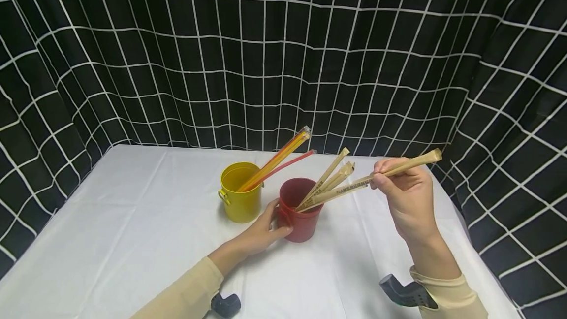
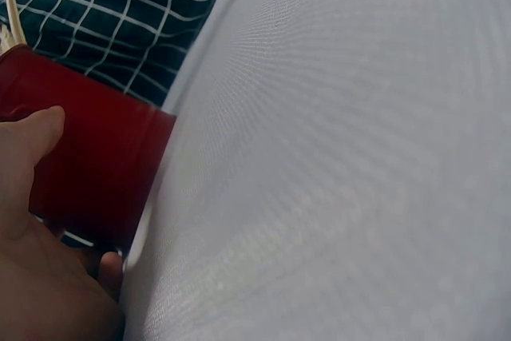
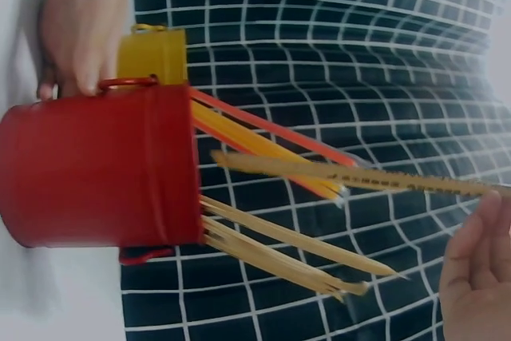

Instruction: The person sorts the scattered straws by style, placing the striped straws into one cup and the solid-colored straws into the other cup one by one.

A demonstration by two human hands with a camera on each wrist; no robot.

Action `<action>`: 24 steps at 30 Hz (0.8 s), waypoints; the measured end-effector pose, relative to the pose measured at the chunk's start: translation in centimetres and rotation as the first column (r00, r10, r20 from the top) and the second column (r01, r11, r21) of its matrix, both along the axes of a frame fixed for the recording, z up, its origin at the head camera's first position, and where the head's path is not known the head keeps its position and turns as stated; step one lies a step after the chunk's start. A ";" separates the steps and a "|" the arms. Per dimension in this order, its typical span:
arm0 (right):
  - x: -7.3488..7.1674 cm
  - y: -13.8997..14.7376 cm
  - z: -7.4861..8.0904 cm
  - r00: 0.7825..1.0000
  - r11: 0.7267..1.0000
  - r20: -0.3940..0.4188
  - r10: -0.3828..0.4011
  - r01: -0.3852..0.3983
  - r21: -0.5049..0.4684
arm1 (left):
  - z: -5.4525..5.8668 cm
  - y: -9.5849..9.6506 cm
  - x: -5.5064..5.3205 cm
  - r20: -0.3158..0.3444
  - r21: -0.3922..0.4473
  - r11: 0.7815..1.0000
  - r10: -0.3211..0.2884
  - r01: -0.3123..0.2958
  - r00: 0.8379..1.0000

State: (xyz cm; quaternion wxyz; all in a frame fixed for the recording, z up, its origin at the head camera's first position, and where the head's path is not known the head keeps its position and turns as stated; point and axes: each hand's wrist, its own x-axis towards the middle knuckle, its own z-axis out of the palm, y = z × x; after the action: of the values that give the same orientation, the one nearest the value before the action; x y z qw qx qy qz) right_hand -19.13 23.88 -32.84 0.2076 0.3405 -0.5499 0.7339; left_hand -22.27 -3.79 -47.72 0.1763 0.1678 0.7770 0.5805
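Observation:
My left hand [image 1: 260, 234] grips the side of a small red bucket [image 1: 304, 226], which stands upright on the table; in the left wrist view the thumb lies along its wall. Several brown paper-wrapped straws [image 1: 333, 177] lean rightward out of it. My right hand [image 1: 409, 200] pinches another paper-wrapped straw [image 1: 412, 162], printed with dark lettering, between thumb and fingers. This straw slants down to the left toward the bucket. In the right wrist view, the lower end of the held straw [image 3: 351, 173] is outside the bucket's mouth, above the other straws.
Left of the red bucket stands a yellow bucket [image 1: 241, 209] with orange, red and yellow straws [image 1: 283, 159] in clear wrappers leaning right. A white cloth [image 1: 119, 240] covers the table. Black curtain with a white grid [image 1: 274, 53] surrounds the back and sides.

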 end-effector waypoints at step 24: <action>0.7 -2.6 -1.6 0.965 0.903 -0.031 -0.259 0.253 0.347 | 0.3 -0.1 0.2 0.014 -0.017 1.000 0.005 -0.005 1.000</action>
State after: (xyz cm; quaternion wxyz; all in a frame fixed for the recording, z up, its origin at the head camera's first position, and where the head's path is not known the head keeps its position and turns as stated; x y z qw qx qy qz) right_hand -18.41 21.26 -34.41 0.2343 0.2906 -0.7124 0.5943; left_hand -22.10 -3.88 -47.42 0.1815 0.1602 0.7812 0.5754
